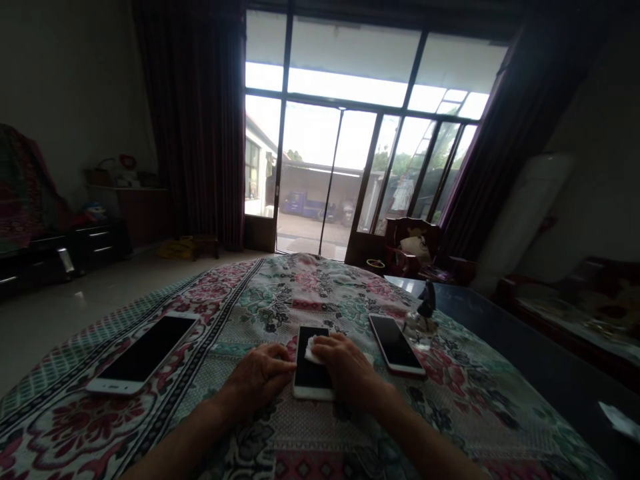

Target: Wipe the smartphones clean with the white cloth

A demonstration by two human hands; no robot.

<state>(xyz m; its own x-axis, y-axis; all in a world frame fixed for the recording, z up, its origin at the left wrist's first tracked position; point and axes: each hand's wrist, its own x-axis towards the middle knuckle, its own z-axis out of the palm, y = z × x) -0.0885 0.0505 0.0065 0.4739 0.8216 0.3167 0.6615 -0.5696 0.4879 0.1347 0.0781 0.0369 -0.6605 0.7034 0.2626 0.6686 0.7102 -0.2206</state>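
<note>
Three glossy rectangular phones (145, 353) on floral cloth (280, 313), right hand (345, 363) clutching one crumpled white wipe (311, 351) against the middle phone (311, 381), left hand (256, 377) loose and ungripping, fingertip at its edge

Single head-worn view, facing forward and down, middle phone (310, 379) close below, glass doors (315, 180) well beyond

Three phones (143, 353) (313, 381) (397, 343), two hands (257, 375) (347, 370), one white wad (311, 351), one bottle (421, 325), one flowered cloth (305, 430)
</note>
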